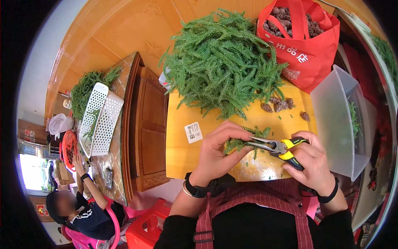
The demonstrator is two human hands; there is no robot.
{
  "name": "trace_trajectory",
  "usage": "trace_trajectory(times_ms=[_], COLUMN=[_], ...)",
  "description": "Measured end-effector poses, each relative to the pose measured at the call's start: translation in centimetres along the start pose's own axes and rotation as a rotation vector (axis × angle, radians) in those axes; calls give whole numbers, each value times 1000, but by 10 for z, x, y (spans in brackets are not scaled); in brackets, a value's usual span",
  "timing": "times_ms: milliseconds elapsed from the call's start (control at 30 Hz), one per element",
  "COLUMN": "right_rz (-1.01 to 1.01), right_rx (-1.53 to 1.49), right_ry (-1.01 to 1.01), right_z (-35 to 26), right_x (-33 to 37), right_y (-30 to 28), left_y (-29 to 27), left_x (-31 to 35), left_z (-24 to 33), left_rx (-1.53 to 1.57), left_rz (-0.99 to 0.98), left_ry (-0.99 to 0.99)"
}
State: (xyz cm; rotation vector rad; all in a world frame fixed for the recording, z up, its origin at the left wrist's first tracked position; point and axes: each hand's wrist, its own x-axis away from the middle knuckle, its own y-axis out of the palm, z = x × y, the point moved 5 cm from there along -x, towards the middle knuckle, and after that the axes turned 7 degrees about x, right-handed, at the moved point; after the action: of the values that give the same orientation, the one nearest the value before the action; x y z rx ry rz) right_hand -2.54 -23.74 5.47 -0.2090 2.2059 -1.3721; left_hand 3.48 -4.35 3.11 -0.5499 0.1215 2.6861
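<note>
My left hand (pixel 217 151) pinches a small green sprig (pixel 242 143) between fingers and thumb, holding it just above the yellow board (pixel 182 153) in front of my chest. My right hand (pixel 313 159) is closed around the yellow-and-black handles of the pliers (pixel 277 147), whose metal tips reach left onto the sprig beside my left fingertips.

Just beyond my hands rises a big heap of green fronds (pixel 222 62), spreading across the far half of the board and spilling over its back edge. A few pine cones (pixel 280 104) lie loose to the right of the heap, near the board's right side, with one more sitting apart. Behind them stands a red bag (pixel 309 58) filled with more cones. A clear plastic bin (pixel 336 116) leans close against the board's right edge, just beside my right hand, so room is tight there. A small white label (pixel 193 133) is stuck on the bare left part of the board, where the surface is open. Green crumbs litter the near edge under my hands.

Well off to my left, across a wooden table, a white perforated basket (pixel 99 120) holds greenery, and another person (pixel 83 203) sits there.
</note>
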Motion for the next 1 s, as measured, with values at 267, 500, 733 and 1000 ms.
trace_trajectory(times_ms=[267,500,733,1000], right_rz=[43,68,85,24], right_rx=[38,55,76,66], right_ry=[-72,-81,-94,-51], right_z=[1,2,4,7], right_x=[2,5,7,11], right_y=[0,0,0,5], left_y=[1,3,4,4], left_x=[0,-1,0,1], left_z=[0,-1,-2,-5], left_rx=[-8,-33,-68,-87], left_rz=[-83,-79,-82,-71], left_ry=[34,46,47,-13])
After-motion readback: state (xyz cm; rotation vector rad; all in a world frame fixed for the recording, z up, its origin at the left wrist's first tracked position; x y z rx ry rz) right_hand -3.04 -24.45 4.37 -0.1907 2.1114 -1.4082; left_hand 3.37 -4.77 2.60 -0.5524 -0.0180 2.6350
